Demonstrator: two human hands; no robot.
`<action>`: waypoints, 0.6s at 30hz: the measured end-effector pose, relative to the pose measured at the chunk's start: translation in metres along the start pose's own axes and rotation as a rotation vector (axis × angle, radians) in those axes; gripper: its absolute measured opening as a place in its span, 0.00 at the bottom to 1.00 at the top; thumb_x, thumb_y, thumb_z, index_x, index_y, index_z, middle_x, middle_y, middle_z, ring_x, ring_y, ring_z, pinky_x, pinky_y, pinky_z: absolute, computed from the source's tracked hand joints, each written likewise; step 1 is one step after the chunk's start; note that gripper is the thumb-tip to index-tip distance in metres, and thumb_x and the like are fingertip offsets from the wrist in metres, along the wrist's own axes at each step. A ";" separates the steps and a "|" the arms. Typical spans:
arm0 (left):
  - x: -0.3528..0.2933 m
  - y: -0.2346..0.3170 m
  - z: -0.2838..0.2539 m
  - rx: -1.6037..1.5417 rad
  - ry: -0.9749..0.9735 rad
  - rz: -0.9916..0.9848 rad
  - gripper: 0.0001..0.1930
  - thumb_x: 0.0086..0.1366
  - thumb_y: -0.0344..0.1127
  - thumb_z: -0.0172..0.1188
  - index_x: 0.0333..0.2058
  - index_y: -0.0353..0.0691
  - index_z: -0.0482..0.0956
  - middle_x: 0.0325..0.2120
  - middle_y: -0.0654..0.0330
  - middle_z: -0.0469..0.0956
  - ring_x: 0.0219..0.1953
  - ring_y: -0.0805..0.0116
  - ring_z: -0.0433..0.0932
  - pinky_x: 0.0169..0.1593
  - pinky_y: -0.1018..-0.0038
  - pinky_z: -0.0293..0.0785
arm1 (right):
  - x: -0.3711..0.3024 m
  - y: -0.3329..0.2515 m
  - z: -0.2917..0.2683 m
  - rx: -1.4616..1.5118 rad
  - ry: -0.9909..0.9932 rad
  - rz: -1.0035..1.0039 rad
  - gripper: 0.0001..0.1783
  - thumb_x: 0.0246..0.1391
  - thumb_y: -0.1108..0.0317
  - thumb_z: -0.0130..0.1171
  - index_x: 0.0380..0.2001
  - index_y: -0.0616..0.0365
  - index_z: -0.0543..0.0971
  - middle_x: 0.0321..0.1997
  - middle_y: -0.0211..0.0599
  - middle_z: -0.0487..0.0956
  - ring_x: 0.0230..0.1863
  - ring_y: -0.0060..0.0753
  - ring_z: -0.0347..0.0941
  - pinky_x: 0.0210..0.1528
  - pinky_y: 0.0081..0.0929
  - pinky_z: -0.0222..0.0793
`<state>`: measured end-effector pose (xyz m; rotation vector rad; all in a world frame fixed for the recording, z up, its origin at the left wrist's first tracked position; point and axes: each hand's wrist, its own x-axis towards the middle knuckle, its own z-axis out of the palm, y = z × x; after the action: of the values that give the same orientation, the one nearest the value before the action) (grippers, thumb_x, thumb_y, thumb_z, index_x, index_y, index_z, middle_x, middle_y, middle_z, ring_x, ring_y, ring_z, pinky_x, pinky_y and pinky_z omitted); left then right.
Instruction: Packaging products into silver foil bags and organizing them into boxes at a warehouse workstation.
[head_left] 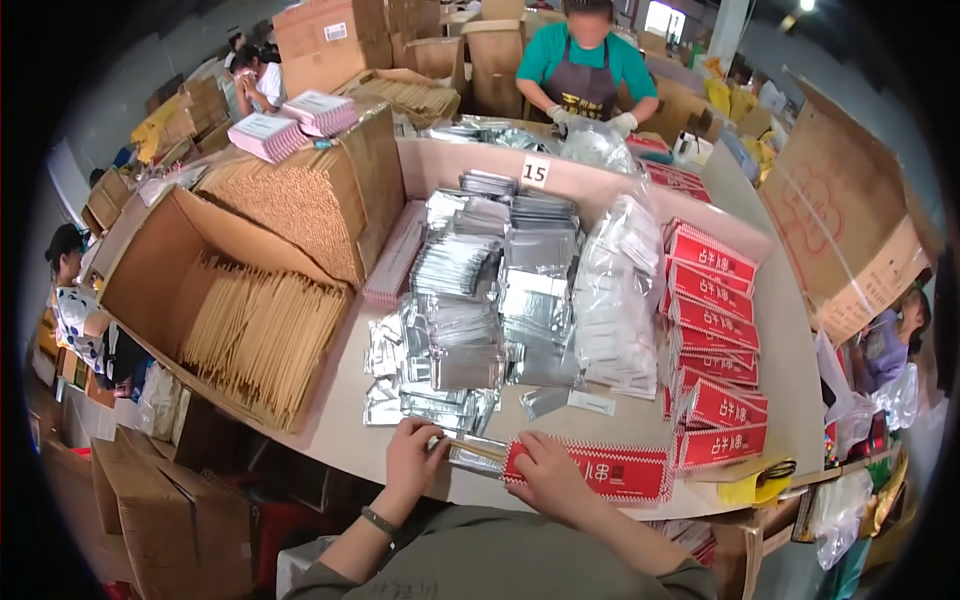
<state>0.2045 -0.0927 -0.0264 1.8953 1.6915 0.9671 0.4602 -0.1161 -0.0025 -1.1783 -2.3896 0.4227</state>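
Near the table's front edge, my left hand is closed on the left end of a silver foil sachet and thin wooden sticks. The sticks and the sachet run rightward to the mouth of a red paper packet with zigzag edges; how far they reach inside is hidden. My right hand pinches the packet near its left end. Beyond my hands lie stacks of silver sachets and a pile of clear plastic-wrapped pieces. More red packets are stacked to the right.
An open cardboard box of wooden sticks sits at left, beside a larger box packed with sticks. A low cardboard wall lines the table's far side. Across it a person in a green top handles clear plastic. A yellow bag lies right.
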 end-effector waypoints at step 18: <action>0.016 0.001 -0.025 0.390 -0.391 0.462 0.25 0.45 0.46 0.74 0.39 0.42 0.76 0.34 0.54 0.77 0.36 0.51 0.78 0.37 0.61 0.73 | 0.025 0.013 -0.048 0.072 0.083 -0.224 0.09 0.47 0.65 0.62 0.22 0.57 0.76 0.30 0.38 0.75 0.33 0.45 0.74 0.35 0.42 0.71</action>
<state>0.1872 -0.0804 -0.0060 2.6011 1.3015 0.3734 0.4798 -0.0847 0.0393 -0.8676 -2.3795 0.3756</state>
